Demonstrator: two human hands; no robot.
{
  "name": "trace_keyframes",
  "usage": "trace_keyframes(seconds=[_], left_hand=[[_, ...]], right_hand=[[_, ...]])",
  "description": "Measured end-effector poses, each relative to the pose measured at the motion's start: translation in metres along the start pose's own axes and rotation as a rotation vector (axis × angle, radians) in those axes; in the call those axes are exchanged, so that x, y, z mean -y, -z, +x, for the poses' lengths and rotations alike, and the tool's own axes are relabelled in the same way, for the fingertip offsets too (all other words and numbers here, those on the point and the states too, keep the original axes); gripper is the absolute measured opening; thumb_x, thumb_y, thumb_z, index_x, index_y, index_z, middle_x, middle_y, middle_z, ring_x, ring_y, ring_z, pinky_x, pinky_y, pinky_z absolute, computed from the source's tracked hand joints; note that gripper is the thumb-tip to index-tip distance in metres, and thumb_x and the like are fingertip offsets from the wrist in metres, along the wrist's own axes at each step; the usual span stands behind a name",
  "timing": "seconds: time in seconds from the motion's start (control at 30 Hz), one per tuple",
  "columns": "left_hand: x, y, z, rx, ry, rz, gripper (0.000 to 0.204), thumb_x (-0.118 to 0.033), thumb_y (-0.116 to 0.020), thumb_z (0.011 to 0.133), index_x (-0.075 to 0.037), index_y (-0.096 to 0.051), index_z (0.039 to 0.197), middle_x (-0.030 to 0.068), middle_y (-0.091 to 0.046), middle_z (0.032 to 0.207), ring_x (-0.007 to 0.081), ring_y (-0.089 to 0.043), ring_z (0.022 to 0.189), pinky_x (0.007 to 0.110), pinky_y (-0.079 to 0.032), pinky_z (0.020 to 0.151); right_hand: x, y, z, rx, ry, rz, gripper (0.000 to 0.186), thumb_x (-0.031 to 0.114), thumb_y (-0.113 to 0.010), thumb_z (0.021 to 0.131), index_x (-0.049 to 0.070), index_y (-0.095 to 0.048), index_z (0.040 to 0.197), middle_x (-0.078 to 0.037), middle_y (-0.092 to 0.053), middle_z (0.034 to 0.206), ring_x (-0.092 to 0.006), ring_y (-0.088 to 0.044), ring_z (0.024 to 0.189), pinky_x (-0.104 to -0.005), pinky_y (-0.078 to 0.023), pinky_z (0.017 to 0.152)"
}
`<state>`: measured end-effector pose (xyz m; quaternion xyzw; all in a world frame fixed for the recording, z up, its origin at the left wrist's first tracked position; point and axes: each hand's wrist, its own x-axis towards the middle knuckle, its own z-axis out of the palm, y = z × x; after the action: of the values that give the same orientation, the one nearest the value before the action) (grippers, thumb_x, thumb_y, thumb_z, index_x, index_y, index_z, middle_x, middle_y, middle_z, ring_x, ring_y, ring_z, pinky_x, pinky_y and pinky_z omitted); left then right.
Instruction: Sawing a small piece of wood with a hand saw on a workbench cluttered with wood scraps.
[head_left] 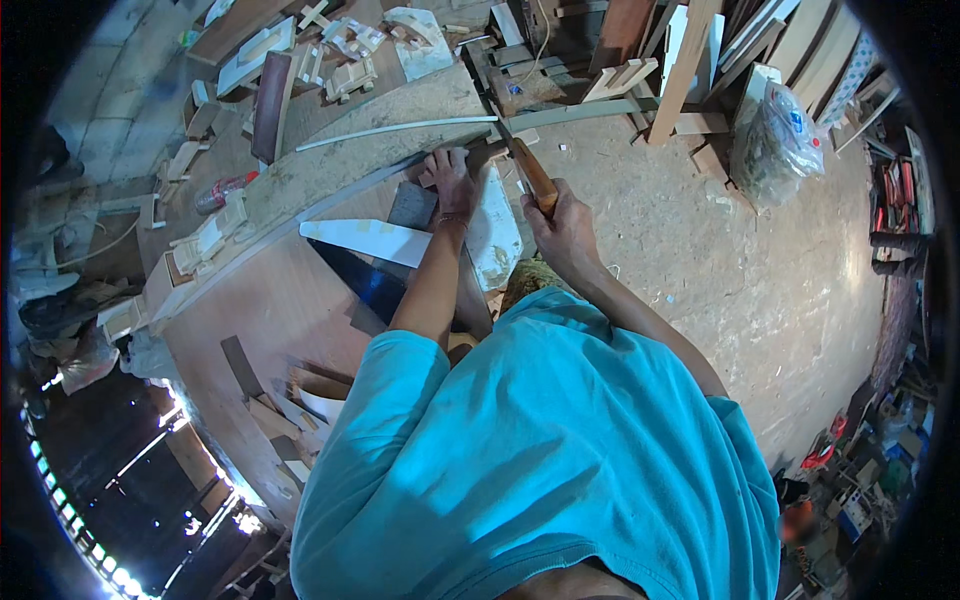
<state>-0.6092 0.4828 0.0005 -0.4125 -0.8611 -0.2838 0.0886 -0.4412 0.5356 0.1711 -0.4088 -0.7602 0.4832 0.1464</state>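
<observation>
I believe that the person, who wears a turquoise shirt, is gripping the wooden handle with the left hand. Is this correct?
Not quite: the head view shows the right hand gripping the wooden handle. The shirt is indeed turquoise.

Right hand (566,232) clenches, left hand (451,182) apparently half curled.

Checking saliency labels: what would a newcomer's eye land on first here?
Most likely the bright turquoise cloth shirt filling the lower centre. Next, above it, the right hand gripping a brown wooden-handled tool, angled up toward the right end of a long, thin white strip. Then perhaps the crumpled clear plastic bag at upper right.
</observation>
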Motion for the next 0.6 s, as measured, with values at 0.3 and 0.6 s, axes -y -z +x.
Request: trace_keyframes(seconds=[0.3,0.6], left_hand=[[-0.027,-0.003,0.006,-0.153,0.564,0.074,0.032,-0.03,-0.066,0.067,-0.005,-0.055,0.084,0.0129,-0.048,0.093,0.0341,-0.041,0.096,0.044,-0.032,0.078],[-0.008,0.011,0.012,0.071,-0.192,0.195,0.025,-0.022,-0.054,0.076,-0.008,-0.049,0.096,0.0103,-0.046,0.097,0.0302,-0.043,0.094,0.046,-0.033,0.079]], right_hand=[[0.003,-0.004,0.009,0.033,0.012,-0.013,0.028,0.02,-0.056,0.08,-0.003,-0.048,0.094,-0.022,-0.056,0.066,-0.0348,-0.058,0.062,-0.0383,-0.044,0.056],[-0.003,-0.01,0.009,0.023,0.061,0.002,0.027,0.016,-0.058,0.077,-0.004,-0.044,0.088,-0.025,-0.055,0.062,-0.0397,-0.057,0.06,-0.0431,-0.045,0.053]])
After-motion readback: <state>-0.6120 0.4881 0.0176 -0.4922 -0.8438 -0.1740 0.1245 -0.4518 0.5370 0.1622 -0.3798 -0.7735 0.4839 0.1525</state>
